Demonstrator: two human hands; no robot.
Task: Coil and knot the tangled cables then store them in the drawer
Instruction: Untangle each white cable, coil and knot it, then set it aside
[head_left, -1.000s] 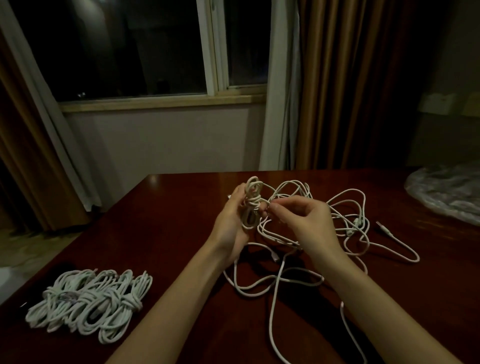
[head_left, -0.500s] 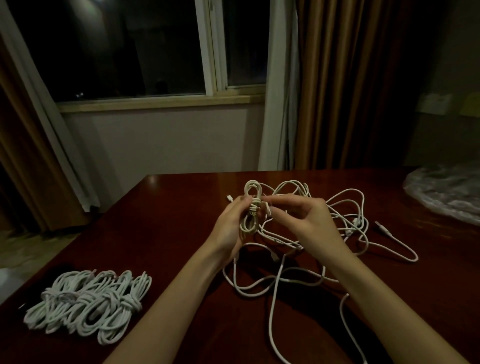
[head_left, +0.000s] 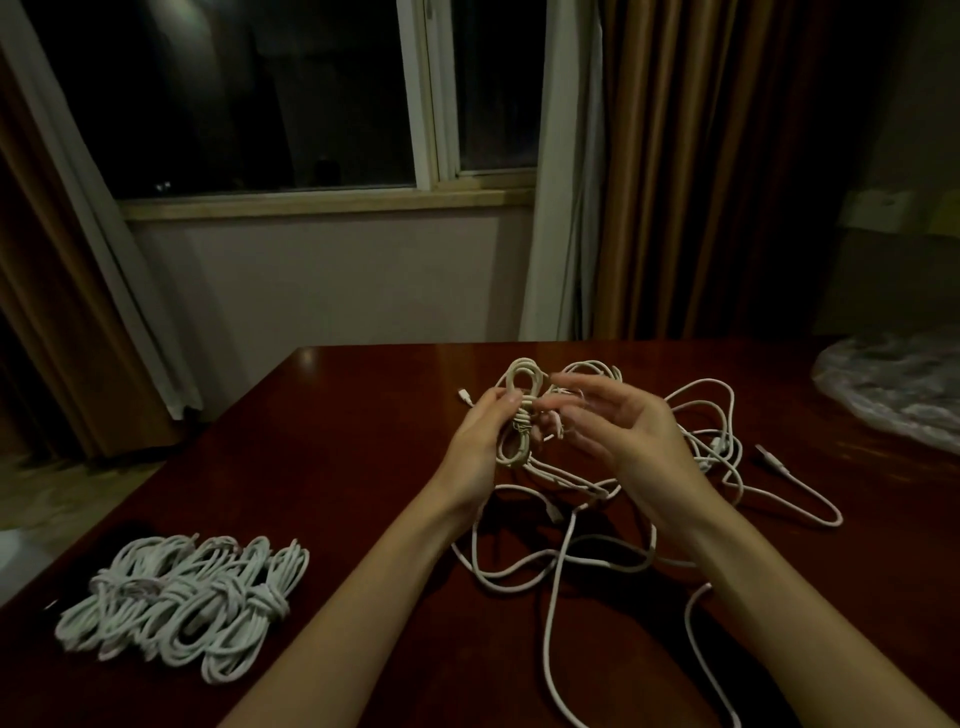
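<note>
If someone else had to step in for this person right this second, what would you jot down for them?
Left hand: grips a coiled cable bundle, wrapped at its middle, held above the table.
Right hand: open, fingers spread beside the bundle, holding nothing.
Done: a pile of knotted coils lies at the table's near left.
Left: loose tangled cables sprawl under and right of the hands; coil and knot them, then store everything. No drawer is in view.

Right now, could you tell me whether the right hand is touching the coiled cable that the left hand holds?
Cannot tell. In the head view the right hand is open beside the coiled cable, but its fingertips are blurred, so neither contact nor gap shows plainly. The left hand grips it.
</note>
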